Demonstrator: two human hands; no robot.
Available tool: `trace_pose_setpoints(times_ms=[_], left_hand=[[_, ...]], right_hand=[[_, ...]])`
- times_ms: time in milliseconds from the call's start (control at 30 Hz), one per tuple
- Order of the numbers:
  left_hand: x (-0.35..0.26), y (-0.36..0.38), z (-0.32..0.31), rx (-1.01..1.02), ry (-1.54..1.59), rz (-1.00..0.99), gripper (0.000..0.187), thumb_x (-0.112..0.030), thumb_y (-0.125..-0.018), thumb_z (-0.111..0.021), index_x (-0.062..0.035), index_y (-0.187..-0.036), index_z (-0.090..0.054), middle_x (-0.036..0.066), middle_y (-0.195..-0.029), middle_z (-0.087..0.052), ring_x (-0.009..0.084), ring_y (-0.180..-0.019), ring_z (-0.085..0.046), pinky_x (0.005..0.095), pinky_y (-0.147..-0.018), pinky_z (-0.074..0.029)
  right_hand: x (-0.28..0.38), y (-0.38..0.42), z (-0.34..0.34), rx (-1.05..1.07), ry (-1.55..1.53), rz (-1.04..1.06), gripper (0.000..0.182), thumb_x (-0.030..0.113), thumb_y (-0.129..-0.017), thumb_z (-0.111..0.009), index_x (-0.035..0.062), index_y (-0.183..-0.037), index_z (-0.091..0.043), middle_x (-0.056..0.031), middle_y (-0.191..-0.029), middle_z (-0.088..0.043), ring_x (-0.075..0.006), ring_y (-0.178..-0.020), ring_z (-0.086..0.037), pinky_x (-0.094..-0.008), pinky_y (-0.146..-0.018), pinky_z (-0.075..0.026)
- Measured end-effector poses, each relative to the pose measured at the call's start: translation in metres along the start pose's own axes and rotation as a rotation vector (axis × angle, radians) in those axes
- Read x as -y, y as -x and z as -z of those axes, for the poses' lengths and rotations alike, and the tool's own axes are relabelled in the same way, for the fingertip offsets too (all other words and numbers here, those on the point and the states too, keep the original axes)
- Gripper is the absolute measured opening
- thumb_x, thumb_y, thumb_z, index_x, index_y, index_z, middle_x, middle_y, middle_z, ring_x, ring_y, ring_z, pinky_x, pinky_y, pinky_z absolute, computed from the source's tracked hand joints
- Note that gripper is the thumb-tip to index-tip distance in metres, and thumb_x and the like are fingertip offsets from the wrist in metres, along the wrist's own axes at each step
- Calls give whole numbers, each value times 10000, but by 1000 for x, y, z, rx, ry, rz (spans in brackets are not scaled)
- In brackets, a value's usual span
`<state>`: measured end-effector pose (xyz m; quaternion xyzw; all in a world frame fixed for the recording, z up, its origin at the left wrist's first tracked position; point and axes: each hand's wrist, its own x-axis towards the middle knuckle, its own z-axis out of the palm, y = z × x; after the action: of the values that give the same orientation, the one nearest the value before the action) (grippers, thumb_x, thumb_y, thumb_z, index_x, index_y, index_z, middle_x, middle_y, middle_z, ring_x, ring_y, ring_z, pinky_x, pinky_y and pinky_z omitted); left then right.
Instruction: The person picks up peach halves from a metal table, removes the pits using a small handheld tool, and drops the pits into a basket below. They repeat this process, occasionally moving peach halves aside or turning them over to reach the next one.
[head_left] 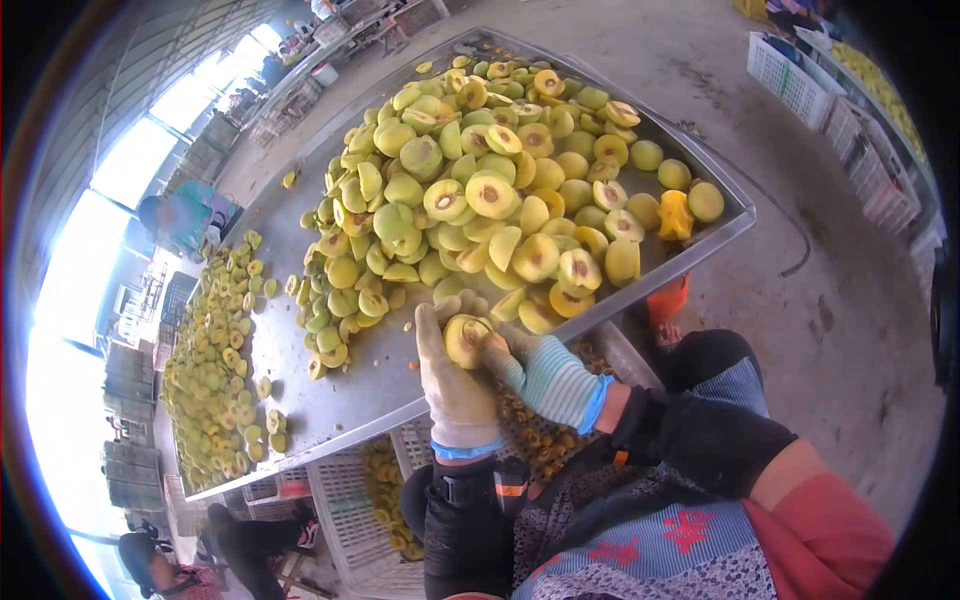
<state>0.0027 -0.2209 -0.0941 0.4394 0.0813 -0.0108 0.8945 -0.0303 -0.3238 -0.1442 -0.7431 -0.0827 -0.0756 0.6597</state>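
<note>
My left hand point(455, 385), in a pale glove, is closed around a halved yellow-green stone fruit point(466, 341) whose cut face is turned up. My right hand point(552, 378), in a blue-and-white striped glove, is closed with its fingertips against the fruit's right side. Whatever those fingers grip is hidden. Both hands are over the near edge of a metal table point(345, 405). Just beyond them lies a large heap of halved fruit point(430, 215), several with brown pits showing. An orange-yellow object point(676, 215) sits at the heap's right end.
The table has a raised rim point(690, 245) on the right. A second fruit pile point(215, 360) covers its left end. Below the near edge stands a white plastic crate point(345, 520) with fruit. Other people point(185, 220) work at the left, and more crates point(790, 80) stand far right.
</note>
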Motion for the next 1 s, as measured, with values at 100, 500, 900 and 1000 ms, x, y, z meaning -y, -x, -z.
trace_pose_setpoints(times_ms=[100,500,900,1000], left_hand=[[0,5,-5,-56,-14,12,412,-455,-1010,-546,-45,-985,-580,126,-985,-632,255,-905,-623,395,-805,-545],[10,2,1,-118,-236,-133,502,-518,-1027,-479,-43,-883,-551,100,-808,-572,233,-741,-597,381,-694,-547],[-2,-2,10,201,-392,46,515,-497,-1028,-471,-43,-790,-520,120,-695,-574,244,-627,-585,355,-604,-510],[-7,-3,11,317,-660,80,499,-447,-1041,-452,-44,-756,-525,131,-673,-631,231,-613,-603,319,-590,-488]], right_hand=[[7,1,0,76,-41,-131,421,361,-1040,-493,-30,-1102,-636,-305,-917,-669,-465,-892,-651,-457,-763,-522],[3,14,-12,179,-207,-292,495,390,-1065,-446,-53,-1031,-662,-187,-848,-704,-226,-797,-646,-374,-765,-513],[43,11,44,666,-676,-925,568,680,-961,-467,134,-810,-516,35,-555,-389,-96,-410,-323,-268,-356,-261],[50,9,48,663,-440,-967,559,660,-975,-461,121,-837,-512,75,-562,-327,-59,-410,-278,-250,-354,-238]])
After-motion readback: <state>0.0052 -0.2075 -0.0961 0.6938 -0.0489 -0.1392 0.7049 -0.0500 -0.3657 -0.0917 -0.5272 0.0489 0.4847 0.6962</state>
